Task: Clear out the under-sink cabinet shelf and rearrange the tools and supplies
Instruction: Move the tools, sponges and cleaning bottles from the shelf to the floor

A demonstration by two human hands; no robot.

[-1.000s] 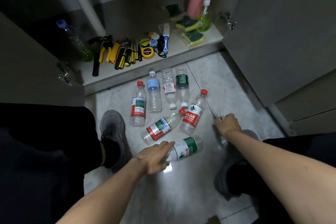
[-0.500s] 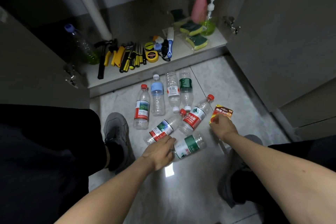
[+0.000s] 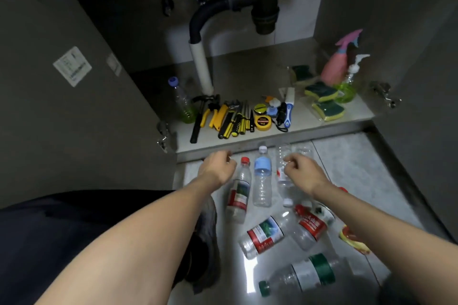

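Reaching forward over the pale tiled floor with both arms, towards the grey cabinet shelf just ahead. Keeping the left hand loosely curled and apparently empty, beside the upright red-capped plastic bottle. Holding the right hand curled over the clear capless plastic bottle; cannot tell whether touching or pinching it.

Could easily go wrong low down: passing either forearm above the upright bottles, including the blue-labelled clear bottle, and clipping one, toppling it into its neighbours. Might also send the lying red-labelled bottle or the green-labelled, green-capped bottle rolling under a shifting grey shoe. Risks, further in, dragging a wrist through the row of yellow-and-black hand tools and nudging the black-handled hammer or the round yellow tape measure off the shelf edge. Could tip the pink trigger spray bottle or the green pump bottle by the stacked yellow-green sponges.

Shows white characters on a second lying bottle's red label, too blurred to read. Carries dark print on the tape measure's face and on the white door sticker, equally illegible. Leaves the red-and-yellow packet mostly hidden.
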